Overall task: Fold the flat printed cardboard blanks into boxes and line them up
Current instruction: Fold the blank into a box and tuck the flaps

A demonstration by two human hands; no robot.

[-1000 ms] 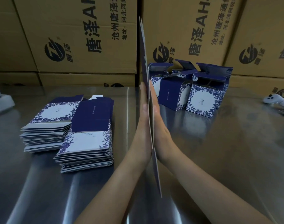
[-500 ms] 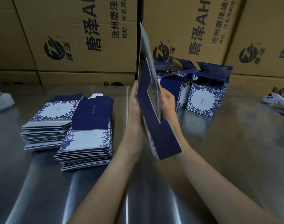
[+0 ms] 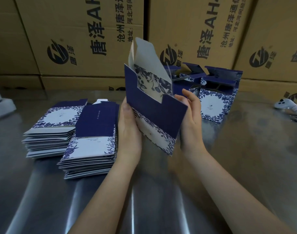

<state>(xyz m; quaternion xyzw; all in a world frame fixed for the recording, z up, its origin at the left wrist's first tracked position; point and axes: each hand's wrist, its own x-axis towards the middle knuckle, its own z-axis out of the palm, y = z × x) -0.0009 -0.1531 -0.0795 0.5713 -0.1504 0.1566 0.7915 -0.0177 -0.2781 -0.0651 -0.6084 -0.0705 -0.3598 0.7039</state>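
A navy and white floral cardboard blank (image 3: 154, 108) stands upright in the air between my two hands, partly spread apart, its flaps fanned out at the top. My left hand (image 3: 129, 130) grips its left edge, thumb on the front face. My right hand (image 3: 190, 119) presses against its right side with fingers nearly straight. Two stacks of flat blanks lie on the steel table: one at the far left (image 3: 49, 130), one beside my left hand (image 3: 92, 144). Several folded boxes (image 3: 213, 105) stand behind the held blank, lids up.
Large brown shipping cartons (image 3: 80, 39) wall off the back of the steel table (image 3: 245, 166). A white controller (image 3: 289, 106) lies at the right edge, with a dark flat item just below it. A pale object (image 3: 0, 105) sits at the far left.
My palms were pressed flat together on the edge-on blank. They have since parted, and the blank has turned toward me and spread apart, showing its navy panel and inner flaps.
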